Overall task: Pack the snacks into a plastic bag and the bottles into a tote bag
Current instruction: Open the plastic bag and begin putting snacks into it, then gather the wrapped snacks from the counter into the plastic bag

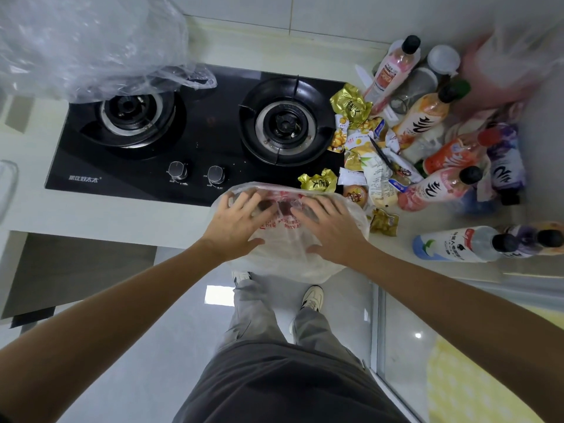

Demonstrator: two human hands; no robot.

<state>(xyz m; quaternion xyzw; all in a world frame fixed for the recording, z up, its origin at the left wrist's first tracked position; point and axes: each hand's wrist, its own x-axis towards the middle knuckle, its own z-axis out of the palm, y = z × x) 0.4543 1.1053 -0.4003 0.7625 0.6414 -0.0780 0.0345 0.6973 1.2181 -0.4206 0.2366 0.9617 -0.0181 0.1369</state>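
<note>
Head view, the only one. Plastic bag (290, 239) lay at the front edge of the counter (122, 209), partly hanging over it, just in front of the stove (195, 132) knobs. Left hand (238, 221) and right hand (329, 227) both rested on top of the bag, fingers spread fairly wide and slightly bent, fingertips at the bag's mouth; looked like they were working the opening apart, but whether any finger actually pinched the film could not be told. Nothing else held.

Snacks (366, 154) sat in a loose heap on the counter to the right of the bag and a bit further back, nearest packets, a gold one (319, 181) and an olive one (384, 222), just beside the bag's right side. Heap ran roughly front to back along the stove's right edge. Right hand was clearly the nearer one to it; judged the natural pick hand, left to keep the bag open.

Bottles (442, 184) lay and stood further right, beyond the snacks, mixed in at the edge of the heap; two more (457, 244) lay on their sides nearer the front. Tote bag not identified; blurred pale shape at top right could not be made out. Crumpled clear plastic (91, 44) hung over the left burner.

No snack visibly packed yet; bag contents hard to tell.
</note>
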